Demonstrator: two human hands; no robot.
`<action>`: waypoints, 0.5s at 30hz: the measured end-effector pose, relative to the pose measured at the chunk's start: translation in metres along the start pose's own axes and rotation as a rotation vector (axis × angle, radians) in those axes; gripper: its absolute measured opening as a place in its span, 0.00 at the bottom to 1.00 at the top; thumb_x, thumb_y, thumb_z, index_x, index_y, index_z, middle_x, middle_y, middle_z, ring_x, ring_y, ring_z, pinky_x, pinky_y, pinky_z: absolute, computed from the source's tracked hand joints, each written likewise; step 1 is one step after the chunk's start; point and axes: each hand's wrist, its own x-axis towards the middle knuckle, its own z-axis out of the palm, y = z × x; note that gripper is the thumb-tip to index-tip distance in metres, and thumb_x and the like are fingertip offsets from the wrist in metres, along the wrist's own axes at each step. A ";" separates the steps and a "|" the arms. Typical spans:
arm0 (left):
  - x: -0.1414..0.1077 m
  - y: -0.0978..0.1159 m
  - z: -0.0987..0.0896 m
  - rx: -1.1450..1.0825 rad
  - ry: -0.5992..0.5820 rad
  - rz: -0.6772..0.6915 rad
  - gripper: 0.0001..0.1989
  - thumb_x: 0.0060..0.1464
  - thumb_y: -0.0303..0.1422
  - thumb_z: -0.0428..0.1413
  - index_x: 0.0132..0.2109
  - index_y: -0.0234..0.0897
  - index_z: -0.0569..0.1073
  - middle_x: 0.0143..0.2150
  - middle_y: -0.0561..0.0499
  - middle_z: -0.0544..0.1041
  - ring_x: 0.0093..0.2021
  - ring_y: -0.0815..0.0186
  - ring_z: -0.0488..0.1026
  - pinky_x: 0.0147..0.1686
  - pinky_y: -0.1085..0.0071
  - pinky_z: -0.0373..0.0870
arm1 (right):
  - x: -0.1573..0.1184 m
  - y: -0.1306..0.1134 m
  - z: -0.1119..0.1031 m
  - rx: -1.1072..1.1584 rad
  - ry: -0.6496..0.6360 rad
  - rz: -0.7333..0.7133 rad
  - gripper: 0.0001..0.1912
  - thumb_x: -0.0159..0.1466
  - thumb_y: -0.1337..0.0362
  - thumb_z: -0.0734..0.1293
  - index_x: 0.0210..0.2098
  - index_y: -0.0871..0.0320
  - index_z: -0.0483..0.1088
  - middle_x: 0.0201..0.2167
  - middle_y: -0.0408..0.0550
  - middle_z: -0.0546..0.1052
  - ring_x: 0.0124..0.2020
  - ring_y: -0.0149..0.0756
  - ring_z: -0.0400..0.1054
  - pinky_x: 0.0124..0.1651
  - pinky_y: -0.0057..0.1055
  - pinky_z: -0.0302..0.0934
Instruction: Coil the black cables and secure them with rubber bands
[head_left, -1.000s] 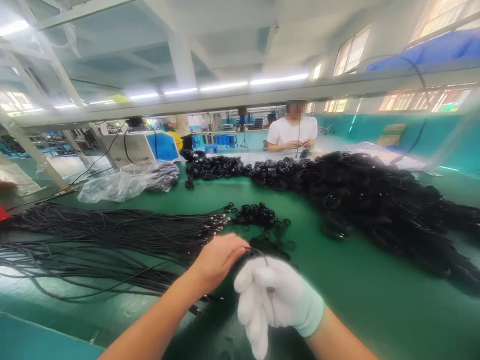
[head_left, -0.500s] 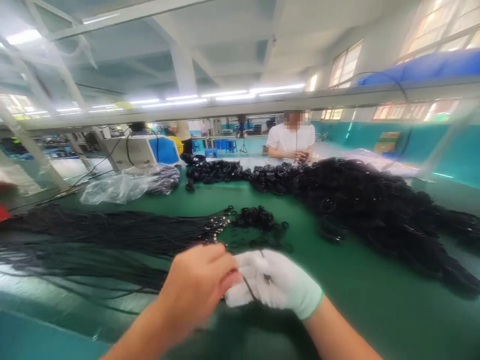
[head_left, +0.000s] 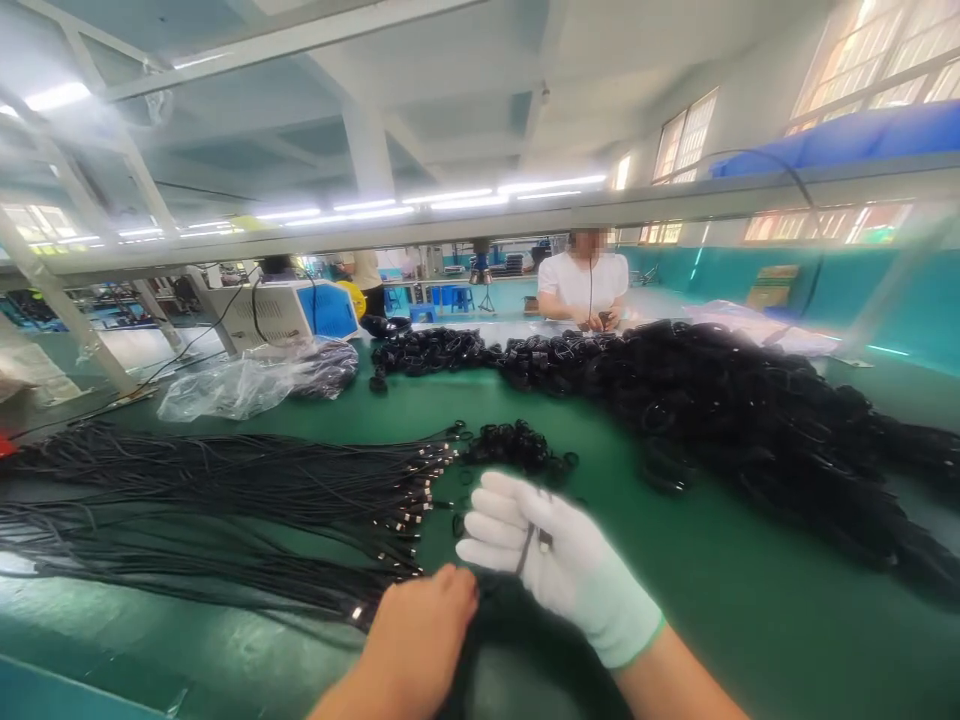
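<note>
Bare left hand: my left hand (head_left: 427,635) is clenched, fingers curled in, with a strand of black cable (head_left: 526,552) showing dark and blurred at the fingertips; what lies inside the fist is hidden.
Gloved right hand: my right hand (head_left: 562,560), in a white glove, has its palm turned toward me and its fingers stretched out to the left; I cannot tell whether the thumb pinches.
Cable in the glove: it runs across my gloved palm, its small connector (head_left: 544,541) resting against the white fabric.
Gap: my bare knuckles sit just below the gloved fingertips.
Loose cables: a long spread of black cables (head_left: 247,470) lies left of my hands on the green table (head_left: 615,450), light-coloured connector ends pointing my way.
Small rings: a little pile of black rings (head_left: 517,445) sits just beyond the glove.
Big heap: black coils (head_left: 720,410) pile up to the right and far side.
Far left: a clear plastic bag (head_left: 225,388) lies before a white-and-blue machine (head_left: 274,312).
Across: a co-worker (head_left: 583,285) in a white top handles something dark.
</note>
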 end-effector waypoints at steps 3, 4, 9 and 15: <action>-0.012 0.014 -0.026 0.258 0.028 0.235 0.08 0.56 0.27 0.49 0.31 0.37 0.70 0.27 0.51 0.74 0.25 0.65 0.69 0.26 0.71 0.59 | -0.003 0.007 -0.005 -0.156 0.000 0.080 0.12 0.58 0.61 0.68 0.35 0.64 0.65 0.28 0.46 0.68 0.27 0.29 0.63 0.34 0.31 0.59; -0.010 0.016 -0.041 0.269 0.098 0.291 0.08 0.57 0.30 0.50 0.31 0.37 0.71 0.28 0.51 0.74 0.27 0.65 0.69 0.28 0.71 0.59 | -0.005 0.011 -0.006 -0.188 -0.049 0.150 0.14 0.57 0.61 0.68 0.37 0.66 0.66 0.29 0.49 0.70 0.27 0.31 0.65 0.34 0.32 0.59; 0.023 -0.001 -0.088 -0.194 0.071 0.321 0.07 0.51 0.37 0.58 0.31 0.38 0.74 0.29 0.55 0.74 0.30 0.70 0.69 0.32 0.76 0.62 | -0.009 0.025 -0.001 -0.133 -0.269 0.430 0.24 0.51 0.56 0.72 0.39 0.67 0.65 0.30 0.53 0.72 0.30 0.40 0.70 0.38 0.42 0.62; 0.024 -0.026 -0.029 -0.580 0.044 0.122 0.13 0.59 0.30 0.46 0.34 0.34 0.74 0.31 0.53 0.76 0.33 0.68 0.71 0.31 0.77 0.66 | -0.007 0.022 0.004 0.049 -0.178 0.304 0.20 0.49 0.60 0.74 0.33 0.61 0.62 0.23 0.37 0.61 0.24 0.26 0.61 0.36 0.36 0.61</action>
